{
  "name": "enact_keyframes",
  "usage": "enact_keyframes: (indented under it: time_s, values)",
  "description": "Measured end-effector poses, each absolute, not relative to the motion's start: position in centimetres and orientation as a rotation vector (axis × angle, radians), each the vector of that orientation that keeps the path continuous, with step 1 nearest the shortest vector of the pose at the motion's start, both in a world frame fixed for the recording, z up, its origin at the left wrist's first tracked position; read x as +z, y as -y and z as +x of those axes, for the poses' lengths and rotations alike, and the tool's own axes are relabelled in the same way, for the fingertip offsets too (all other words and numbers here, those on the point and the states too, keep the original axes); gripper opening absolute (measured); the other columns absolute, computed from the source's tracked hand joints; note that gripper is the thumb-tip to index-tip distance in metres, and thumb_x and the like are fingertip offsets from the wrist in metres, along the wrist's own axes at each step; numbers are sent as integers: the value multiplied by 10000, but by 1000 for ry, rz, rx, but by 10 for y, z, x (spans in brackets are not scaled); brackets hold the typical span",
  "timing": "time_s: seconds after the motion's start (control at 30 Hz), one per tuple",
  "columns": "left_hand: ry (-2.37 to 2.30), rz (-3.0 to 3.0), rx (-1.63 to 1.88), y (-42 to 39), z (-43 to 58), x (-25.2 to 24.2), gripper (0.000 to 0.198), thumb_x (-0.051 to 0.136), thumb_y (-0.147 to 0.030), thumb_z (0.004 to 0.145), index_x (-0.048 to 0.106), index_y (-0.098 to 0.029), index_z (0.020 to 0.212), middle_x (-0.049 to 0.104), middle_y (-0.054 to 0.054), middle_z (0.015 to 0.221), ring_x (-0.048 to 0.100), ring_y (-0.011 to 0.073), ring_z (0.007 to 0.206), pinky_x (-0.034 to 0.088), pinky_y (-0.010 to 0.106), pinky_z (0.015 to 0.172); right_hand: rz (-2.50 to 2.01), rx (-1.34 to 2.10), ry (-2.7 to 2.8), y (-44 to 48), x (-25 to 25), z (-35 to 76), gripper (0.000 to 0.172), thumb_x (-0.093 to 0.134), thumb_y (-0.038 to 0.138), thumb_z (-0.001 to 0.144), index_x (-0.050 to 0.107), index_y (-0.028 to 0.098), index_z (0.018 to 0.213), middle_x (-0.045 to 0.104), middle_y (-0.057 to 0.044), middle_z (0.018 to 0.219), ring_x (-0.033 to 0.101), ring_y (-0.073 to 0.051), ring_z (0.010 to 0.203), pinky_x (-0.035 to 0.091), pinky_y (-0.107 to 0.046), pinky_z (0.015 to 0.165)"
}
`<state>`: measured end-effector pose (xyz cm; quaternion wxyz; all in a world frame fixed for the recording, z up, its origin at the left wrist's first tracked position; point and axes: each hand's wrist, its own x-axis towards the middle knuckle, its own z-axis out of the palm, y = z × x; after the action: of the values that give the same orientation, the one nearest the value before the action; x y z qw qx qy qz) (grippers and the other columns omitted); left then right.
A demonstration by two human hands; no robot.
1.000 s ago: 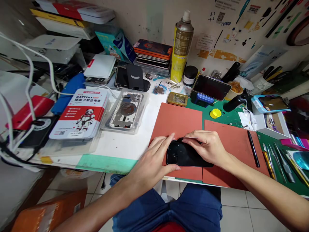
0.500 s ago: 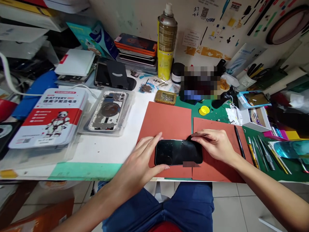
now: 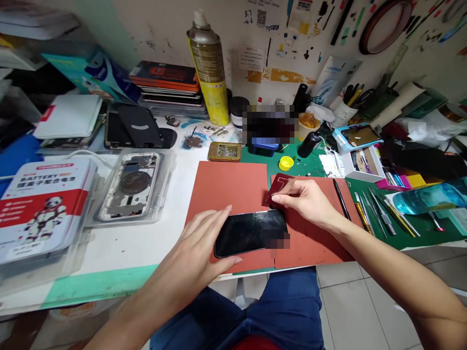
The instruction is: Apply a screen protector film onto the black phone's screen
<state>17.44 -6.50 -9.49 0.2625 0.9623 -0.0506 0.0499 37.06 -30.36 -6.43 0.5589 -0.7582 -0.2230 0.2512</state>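
Note:
A black phone [image 3: 242, 234] lies screen up on the reddish-brown mat [image 3: 231, 187], across the lower part. My left hand [image 3: 200, 245] grips its left end, with the thumb at the near edge and the fingers at the far edge. Between the thumb and fingers of my right hand [image 3: 304, 199] is a dark red card [image 3: 279, 187], tilted above the phone's far right corner. A blurred patch covers part of the phone's right end.
An opened phone housing [image 3: 133, 184] lies in a clear tray on the left, near a white-and-red battery box [image 3: 47, 204]. A spray can [image 3: 211, 73] stands at the back. Tweezers and thin tools [image 3: 381, 214] lie on the green mat at right, beside a blue bottle [image 3: 430, 197].
The red card in my right hand has lifted and turned, showing its flat face. The camera view has shifted, and the phone appears more slanted, with my left hand still on it.

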Motion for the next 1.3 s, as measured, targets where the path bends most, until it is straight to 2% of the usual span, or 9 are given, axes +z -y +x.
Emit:
enact_keyframes:
  time_s: [0.23, 0.43, 0.53, 0.63, 0.77, 0.93, 1.1, 1.2, 1.3]
  values:
    - [376, 2530, -57, 95, 219, -74, 856, 789, -389, 937, 356, -246, 1662, 617, 162, 1495, 585, 368, 1363, 540, 571, 1116, -1715, 209, 142, 353, -52, 316, 225, 889, 442, 863, 861, 225, 919, 853, -89, 962, 800, -260, 868, 666, -401, 791]
    - [444, 2639, 44, 104, 228, -73, 955, 733, -219, 882, 247, -232, 1704, 624, 166, 1410, 611, 372, 1280, 573, 558, 1043, -1355, 498, -59, 369, -65, 237, 238, 900, 458, 856, 867, 232, 922, 853, -114, 1015, 822, -304, 918, 697, -441, 869]
    - [254, 2649, 138, 111, 227, -66, 1033, 739, -230, 854, 179, -248, 1721, 577, 162, 1404, 628, 370, 1277, 594, 533, 1006, -1183, 572, -37, 346, -66, 215, 292, 917, 438, 842, 881, 251, 1063, 815, -128, 1239, 773, -339, 1158, 646, -478, 1019]
    - [-119, 2484, 125, 119, 229, -56, 1066, 780, -371, 847, 181, -283, 1724, 539, 136, 1372, 657, 361, 1227, 610, 518, 945, -998, 633, -55, 321, -58, 213, 392, 922, 420, 841, 857, 252, 1189, 777, -122, 1333, 695, -339, 1300, 541, -500, 1155]
    - [-506, 1834, 105, 124, 230, -47, 1162, 853, -396, 774, 197, -275, 1725, 526, 134, 1433, 594, 360, 1347, 489, 562, 1151, -994, 662, -33, 304, -42, 237, 287, 944, 433, 805, 876, 228, 994, 813, -103, 1153, 725, -297, 1131, 546, -449, 1071]
    - [-646, 1250, 101, 140, 203, -44, 1090, 660, -284, 902, -40, -297, 1737, 555, 153, 1522, 657, 272, 1337, 557, 461, 1103, -1250, 840, 221, 296, -34, 303, 276, 966, 435, 734, 834, 199, 788, 790, -49, 864, 675, -197, 810, 524, -354, 835]
    - [-732, 780, 92, 161, 163, -44, 1184, 754, -162, 797, 51, -307, 1739, 590, 139, 1547, 647, 264, 1402, 476, 426, 1229, -1479, 1141, 411, 288, -38, 350, 301, 988, 424, 670, 835, 191, 784, 783, -23, 803, 660, -169, 754, 497, -326, 801]
    - [-697, 801, 5, 161, 142, -47, 1148, 816, -249, 815, 128, -231, 1734, 635, 179, 1508, 616, 290, 1447, 401, 450, 1286, -1485, 1256, 519, 288, -39, 353, 287, 963, 439, 723, 839, 202, 829, 794, -16, 845, 686, -171, 779, 527, -331, 835]
    - [-641, 923, -86, 153, 128, -55, 1067, 846, -388, 853, 231, -184, 1701, 680, 210, 1447, 633, 323, 1424, 401, 503, 1276, -1476, 1342, 634, 289, -39, 350, 277, 916, 468, 795, 835, 212, 864, 800, -17, 899, 714, -185, 829, 555, -346, 868]
